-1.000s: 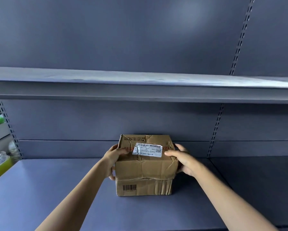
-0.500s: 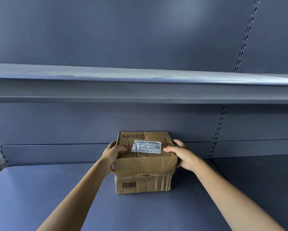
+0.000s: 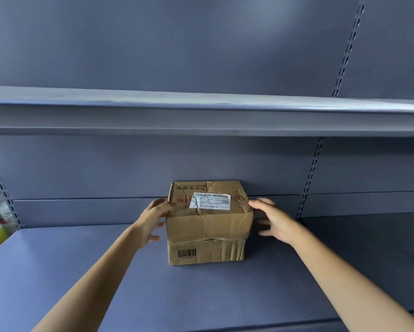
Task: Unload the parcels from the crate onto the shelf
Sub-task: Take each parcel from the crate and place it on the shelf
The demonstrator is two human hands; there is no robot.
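both my left hand (image 3: 153, 219) and right hand (image 3: 276, 220) have just let go, fingers spread; cardboard parcel (image 3: 208, 224) now rests on the shelf (image 3: 81, 271).

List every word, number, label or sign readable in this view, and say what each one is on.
Nothing can be read outright.
White shipping label on top of the cardboard box: barcode, QR code and small print, too blurred to read.
Black printed row along the box top's far edge: handling symbols and inverted digits, not legible.
Red print left of the label: characters, unreadable.
Barcode on the box front: digits beneath too small.
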